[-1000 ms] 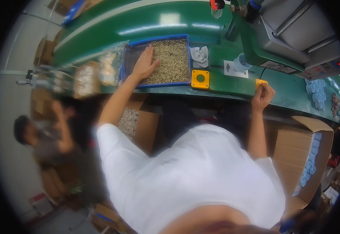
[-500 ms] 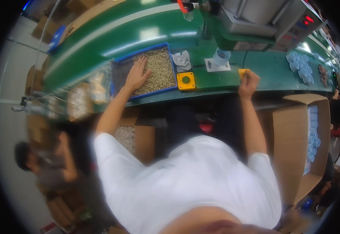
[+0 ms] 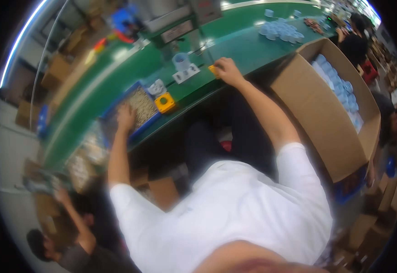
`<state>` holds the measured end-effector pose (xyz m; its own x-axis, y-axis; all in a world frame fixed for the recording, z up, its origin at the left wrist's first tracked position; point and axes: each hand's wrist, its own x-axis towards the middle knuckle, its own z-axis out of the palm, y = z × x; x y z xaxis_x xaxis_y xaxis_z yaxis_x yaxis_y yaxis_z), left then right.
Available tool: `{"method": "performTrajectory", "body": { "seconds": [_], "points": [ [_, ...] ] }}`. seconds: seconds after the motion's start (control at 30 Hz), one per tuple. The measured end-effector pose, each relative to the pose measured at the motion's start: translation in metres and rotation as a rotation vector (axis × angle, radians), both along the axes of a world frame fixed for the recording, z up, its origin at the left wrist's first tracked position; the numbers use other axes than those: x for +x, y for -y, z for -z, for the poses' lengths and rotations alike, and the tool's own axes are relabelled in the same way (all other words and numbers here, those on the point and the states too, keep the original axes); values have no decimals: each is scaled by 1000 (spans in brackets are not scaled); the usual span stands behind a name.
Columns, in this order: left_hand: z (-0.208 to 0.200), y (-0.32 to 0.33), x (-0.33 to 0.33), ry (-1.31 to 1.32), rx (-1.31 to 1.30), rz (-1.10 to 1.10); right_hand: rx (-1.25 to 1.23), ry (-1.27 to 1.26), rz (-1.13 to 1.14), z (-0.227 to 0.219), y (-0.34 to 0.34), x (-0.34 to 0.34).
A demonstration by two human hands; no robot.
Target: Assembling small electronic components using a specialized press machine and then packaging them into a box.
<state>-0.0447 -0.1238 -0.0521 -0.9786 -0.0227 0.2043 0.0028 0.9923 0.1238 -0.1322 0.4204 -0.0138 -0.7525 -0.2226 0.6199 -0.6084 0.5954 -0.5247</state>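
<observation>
My left hand (image 3: pixel 126 118) lies on small brass-coloured metal parts (image 3: pixel 143 107) in a blue-rimmed tray (image 3: pixel 151 122), its fingers stretched out and somewhat blurred. My right hand (image 3: pixel 228 72) has its fingers curled over a yellow push-button box (image 3: pixel 214 71) at the bench edge. A second yellow box (image 3: pixel 165 103) with a dark round button stands just right of the tray, apart from both hands. Between the two boxes, a light blue cup (image 3: pixel 180 62) stands at a white plate (image 3: pixel 186 73) under the press machine (image 3: pixel 176 32). Beside the tray lies a crumpled white cloth or bag (image 3: pixel 156 87).
Many light blue cups (image 3: pixel 281 30) cluster on the green bench (image 3: pixel 239 43), near a heap of brownish parts (image 3: pixel 313 25). A large open carton (image 3: pixel 319 109) holding more cups stands at my right. Other people (image 3: pixel 73 241) sit at lower left and far right. Bagged goods (image 3: pixel 93 148) lie left.
The view has swung toward the right, so the bench now slants and more of the carton shows. My left hand remains in the tray and my right hand on the yellow box.
</observation>
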Motion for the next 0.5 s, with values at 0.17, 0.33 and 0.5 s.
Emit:
{"method": "performTrajectory", "body": {
  "seconds": [0.17,0.33,0.5],
  "points": [
    [-25,-24,9,-53,85,-68,249,292,-176,-55,-25,-21],
    [-4,-22,0,-247,-44,-105,271,447,-88,-102,-35,-36],
    [-1,-10,15,-231,-11,-43,533,486,-260,-132,7,-32]
  ]
}}
